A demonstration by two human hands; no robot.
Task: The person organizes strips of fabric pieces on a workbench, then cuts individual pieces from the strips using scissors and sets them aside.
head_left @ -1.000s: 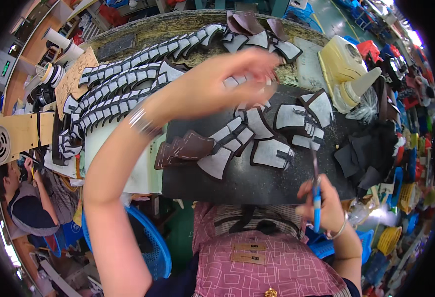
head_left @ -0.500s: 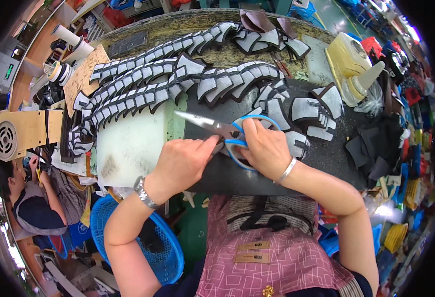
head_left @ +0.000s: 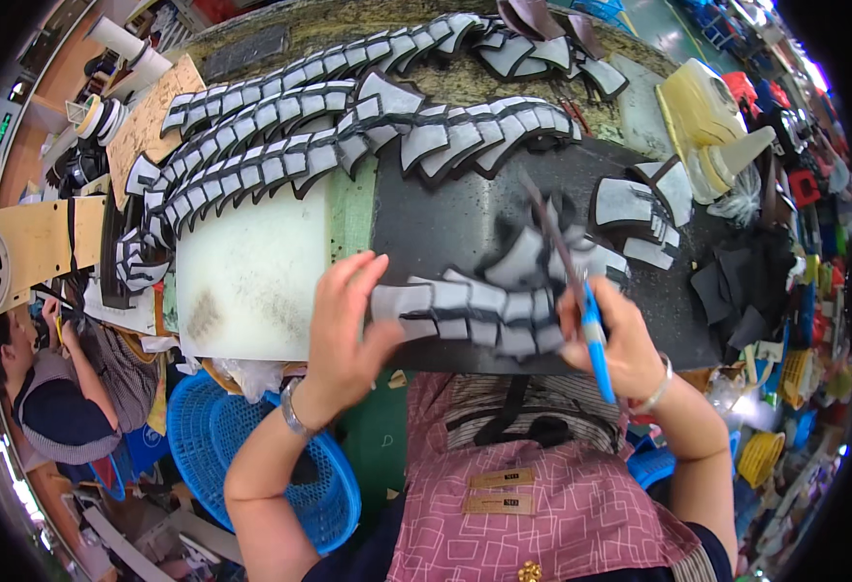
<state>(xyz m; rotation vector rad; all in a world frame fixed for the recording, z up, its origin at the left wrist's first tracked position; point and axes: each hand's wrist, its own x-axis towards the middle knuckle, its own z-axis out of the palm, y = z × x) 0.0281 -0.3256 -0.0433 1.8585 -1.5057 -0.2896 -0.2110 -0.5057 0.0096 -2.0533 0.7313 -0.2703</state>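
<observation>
A pair of scissors with blue handles (head_left: pixel 593 335) is in my right hand (head_left: pixel 625 344), its blades pointing up and away from me, slightly smeared by motion. That hand's fingertips also reach the right end of a string of overlapping grey pieces with black edges (head_left: pixel 484 310), lying across the black mat near me. At the string's left end my left hand (head_left: pixel 346 335) is open, fingers up and thumb apart, with nothing seen in it. Behind the string lie more grey pieces (head_left: pixel 515 257), blurred, and a fanned grey stack (head_left: pixel 625 204).
Long rows of overlapping grey pieces (head_left: pixel 271 170) stretch across the back left. A white board (head_left: pixel 251 281) lies beside the black mat (head_left: pixel 426 223). At right stand a yellowish glue container (head_left: pixel 693 107) and black scraps (head_left: pixel 746 281). Below left is a blue basket (head_left: pixel 198 427); another person (head_left: pixel 62 388) sits beyond.
My hands have moved apart from the middle, where they met at the scissors. The scissors have swung upright and to the right. A string of grey pieces now lies between my hands.
</observation>
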